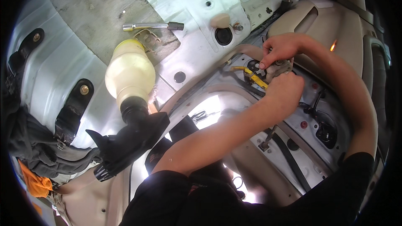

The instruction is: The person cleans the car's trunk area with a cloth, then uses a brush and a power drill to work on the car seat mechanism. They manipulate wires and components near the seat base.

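Observation:
My left hand [289,91] reaches across to the metal inner panel, closed like a fist, with its fingertips hidden. Just above it, my right hand [281,48] has bent fingers and its thumb pointing down. Between them is a small grey-beige part [278,68]; what each hand grips is mostly hidden. Beside the left wrist runs a yellow-sleeved cable or connector [253,78], in front of a dark mechanism [253,65] set in the panel [301,132].
A cream bulb-shaped device [130,73] with a black body [134,140] lies left of my left forearm. Beyond it are a chrome-handled tool [153,26] and a metal bracket [148,37]. Black cable [289,155] crosses the panel. Dark cloth [46,150] and an orange rag [35,182] lie far left.

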A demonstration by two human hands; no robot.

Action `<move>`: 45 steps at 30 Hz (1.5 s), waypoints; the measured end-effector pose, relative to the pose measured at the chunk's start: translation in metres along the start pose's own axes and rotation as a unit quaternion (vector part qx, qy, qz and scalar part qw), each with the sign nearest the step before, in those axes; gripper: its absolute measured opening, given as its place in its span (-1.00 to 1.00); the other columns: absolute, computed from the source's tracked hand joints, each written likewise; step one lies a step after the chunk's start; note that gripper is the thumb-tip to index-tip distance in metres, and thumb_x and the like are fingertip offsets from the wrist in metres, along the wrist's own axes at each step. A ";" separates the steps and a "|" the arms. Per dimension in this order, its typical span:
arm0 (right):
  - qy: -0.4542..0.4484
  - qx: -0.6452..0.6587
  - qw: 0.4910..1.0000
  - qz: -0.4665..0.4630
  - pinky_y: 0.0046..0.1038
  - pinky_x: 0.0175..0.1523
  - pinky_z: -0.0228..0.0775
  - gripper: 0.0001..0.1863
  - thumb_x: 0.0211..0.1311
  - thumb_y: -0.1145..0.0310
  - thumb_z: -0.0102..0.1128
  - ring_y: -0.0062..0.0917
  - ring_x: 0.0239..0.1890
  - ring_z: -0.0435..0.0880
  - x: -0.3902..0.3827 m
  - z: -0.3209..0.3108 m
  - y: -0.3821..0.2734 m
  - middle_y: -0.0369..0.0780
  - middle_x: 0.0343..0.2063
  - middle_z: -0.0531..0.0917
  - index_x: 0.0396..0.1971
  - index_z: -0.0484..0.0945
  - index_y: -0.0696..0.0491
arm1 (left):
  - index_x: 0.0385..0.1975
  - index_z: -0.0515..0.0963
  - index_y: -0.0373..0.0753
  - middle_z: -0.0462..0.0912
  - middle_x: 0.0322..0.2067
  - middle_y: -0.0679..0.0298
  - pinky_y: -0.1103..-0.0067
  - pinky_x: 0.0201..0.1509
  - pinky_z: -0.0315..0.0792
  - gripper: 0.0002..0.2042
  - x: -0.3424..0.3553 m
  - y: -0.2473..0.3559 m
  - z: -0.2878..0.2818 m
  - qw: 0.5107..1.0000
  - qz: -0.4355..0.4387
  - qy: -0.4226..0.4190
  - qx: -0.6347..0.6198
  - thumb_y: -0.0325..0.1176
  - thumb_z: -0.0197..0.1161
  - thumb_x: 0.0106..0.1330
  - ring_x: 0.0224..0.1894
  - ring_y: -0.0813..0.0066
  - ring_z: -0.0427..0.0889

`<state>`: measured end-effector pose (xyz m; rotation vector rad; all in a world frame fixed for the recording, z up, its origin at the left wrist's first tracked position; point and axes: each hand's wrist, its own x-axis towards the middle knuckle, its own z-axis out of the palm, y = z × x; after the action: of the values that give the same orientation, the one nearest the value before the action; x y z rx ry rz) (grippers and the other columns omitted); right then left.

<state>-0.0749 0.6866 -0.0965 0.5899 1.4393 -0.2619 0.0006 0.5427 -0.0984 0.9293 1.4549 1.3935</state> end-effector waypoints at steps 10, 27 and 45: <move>-0.004 -0.009 1.000 -0.002 -0.43 -0.25 0.47 -0.39 -0.11 -0.19 0.49 -0.51 -0.33 0.64 0.008 0.001 0.006 -0.22 -0.42 0.66 -0.35 0.60 0.09 | -0.34 0.55 -0.39 0.66 -0.39 -0.13 0.21 -0.12 0.56 -0.86 0.000 -0.001 -0.002 1.000 0.023 0.004 -0.017 -0.58 0.19 0.08 -0.23 -0.08 0.69; -0.008 -0.016 1.000 -0.023 -0.36 -0.32 0.62 -0.28 -0.06 -0.32 0.39 -0.43 -0.33 0.69 0.002 0.001 0.003 -0.16 -0.35 0.65 -0.26 0.58 0.12 | -0.41 0.55 -0.39 0.63 -0.45 -0.17 0.21 -0.11 0.54 -0.85 0.002 -0.005 0.009 0.997 0.032 0.031 -0.066 -0.60 0.25 -0.03 -0.24 -0.13 0.66; 0.053 0.045 0.997 -0.025 -0.36 -0.44 0.67 -0.40 0.27 -0.06 0.19 -0.37 -0.36 0.73 0.002 -0.007 0.018 -0.06 -0.26 0.66 0.12 0.43 0.08 | -0.17 0.60 -0.34 0.70 -0.34 0.16 0.52 -0.14 0.52 -0.80 -0.077 -0.086 -0.026 0.937 -0.127 0.260 -0.193 -0.38 0.27 0.28 -0.28 0.46 0.67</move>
<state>-0.0718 0.7058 -0.0945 0.6491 1.5529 -0.3399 0.0064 0.4542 -0.1765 0.1125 1.5251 1.7171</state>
